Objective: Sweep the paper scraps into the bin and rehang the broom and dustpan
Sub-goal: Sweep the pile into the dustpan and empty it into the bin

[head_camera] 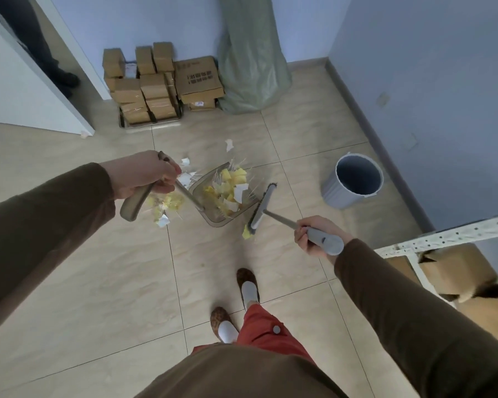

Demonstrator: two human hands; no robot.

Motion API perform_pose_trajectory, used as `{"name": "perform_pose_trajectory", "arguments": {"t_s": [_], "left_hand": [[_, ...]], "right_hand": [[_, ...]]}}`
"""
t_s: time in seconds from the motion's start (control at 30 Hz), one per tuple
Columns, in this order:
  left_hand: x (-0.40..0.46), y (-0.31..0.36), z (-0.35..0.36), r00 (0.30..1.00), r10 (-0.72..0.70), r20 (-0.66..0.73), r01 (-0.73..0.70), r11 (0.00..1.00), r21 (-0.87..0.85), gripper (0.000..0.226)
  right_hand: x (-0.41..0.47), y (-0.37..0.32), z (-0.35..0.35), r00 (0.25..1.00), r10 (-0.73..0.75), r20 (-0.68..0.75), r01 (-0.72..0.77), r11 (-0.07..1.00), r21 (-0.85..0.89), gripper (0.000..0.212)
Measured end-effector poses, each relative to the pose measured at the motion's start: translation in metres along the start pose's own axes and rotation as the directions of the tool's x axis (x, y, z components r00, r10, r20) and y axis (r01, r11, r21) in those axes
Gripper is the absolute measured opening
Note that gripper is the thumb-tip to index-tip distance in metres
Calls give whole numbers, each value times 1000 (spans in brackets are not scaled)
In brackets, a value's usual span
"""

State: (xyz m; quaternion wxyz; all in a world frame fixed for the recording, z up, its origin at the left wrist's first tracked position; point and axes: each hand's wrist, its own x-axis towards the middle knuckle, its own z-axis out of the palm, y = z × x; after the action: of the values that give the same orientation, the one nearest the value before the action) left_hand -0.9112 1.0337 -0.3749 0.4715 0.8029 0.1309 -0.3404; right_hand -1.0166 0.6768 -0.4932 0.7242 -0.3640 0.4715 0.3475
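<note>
- My left hand [140, 173] is curled around the beige handle of the translucent plastic dustpan [222, 196], gripping it high on the shaft
- The dustpan pan sits low over the beige tiled floor [84, 268], tilted, mouth facing toward the broom
- My right hand [314, 235] is closed around the grey grip of the grey short-bristled broom [262, 206], fingers wrapped under, thumb side up
- Broom head stands just beside the right edge of the dustpan, bristles toward it
- Yellow and white paper scraps [227, 193] are heaped inside the pan; more lie on the floor under and left of the dustpan shaft, below my left hand
- One yellow scrap lies at the near end of the broom head; a few white ones lie beyond the pan, towards the wall
- Round grey plastic bin [354, 179] stands upright on the floor to the right, near the blue wall, apart from the dustpan; I see nothing inside it
- Stacked brown cardboard boxes [156, 84] against the far wall, a tall green woven sack [250, 61] leaning beside them
- White perforated metal shelf frame [443, 235] at the right edge, by my right sleeve
- My feet in patterned slippers and white socks are on the tiles below
</note>
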Motion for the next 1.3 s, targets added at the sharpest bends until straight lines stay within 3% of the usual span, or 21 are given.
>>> {"name": "perform_pose_trajectory", "arguments": {"t_s": [0.4,0.67,0.83,1.0,1.17,1.3], "left_hand": [[-3,112,25,988,134,83,-146,976,164,22],[2,184,59,968,233,93,-243,962,123,32],[8,224,84,927,341,153,-370,899,236,22],[1,251,121,841,475,259,-540,702,465,35],[1,278,171,715,591,374,-654,375,657,29],[8,286,210,647,602,468,-685,189,704,29]], "right_hand": [[-11,11,-26,999,-49,1,47,965,257,11],[-23,2,-68,997,-60,-57,69,981,180,11],[-27,-6,-94,994,-64,-85,76,985,153,12],[-36,-12,-118,993,-75,-88,88,984,156,10],[-45,-12,-136,990,-97,-106,110,986,125,11],[-47,-9,-148,988,-87,-125,107,981,160,12]]}}
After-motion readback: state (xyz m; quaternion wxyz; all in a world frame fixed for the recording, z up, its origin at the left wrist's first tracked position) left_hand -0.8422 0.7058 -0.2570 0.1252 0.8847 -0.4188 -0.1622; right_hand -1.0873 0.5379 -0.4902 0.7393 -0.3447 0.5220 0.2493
